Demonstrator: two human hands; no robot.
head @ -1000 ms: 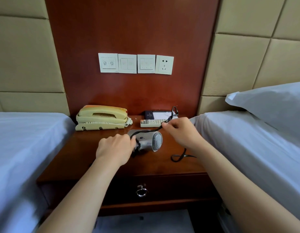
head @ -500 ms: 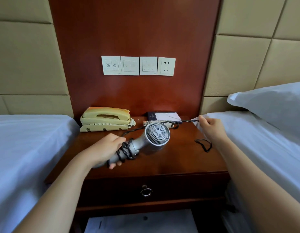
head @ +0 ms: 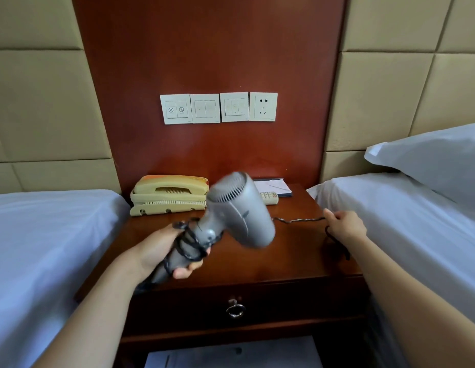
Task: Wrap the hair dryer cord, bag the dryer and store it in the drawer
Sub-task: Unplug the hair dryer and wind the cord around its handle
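Step in hand: cord wrapping, part done, bagging and storing not yet begun.

The left hand (head: 162, 251) gripped the hair dryer (head: 239, 211) by its handle, fingers and thumb curled round it. The dryer was held in the air above the near left of the nightstand (head: 297, 251), barrel tilted up and away, its outline blurred.

The right hand (head: 345, 227) pinched the cord (head: 300, 220) out at the nightstand's right edge, just beside the right bed. One taut run stretched from behind the barrel to those fingers, and a slack tail hung below the hand. I could not make out the plug.

Dryer: grey, compact, vent slots on the housing. Several black twisted loops crossed the handle, somewhat untidy.

Next move, as I judge it: carry the right hand round the handle for another turn, keeping tension so the loops sit close.

The drawer (head: 284, 301) below was shut. No bag in view.
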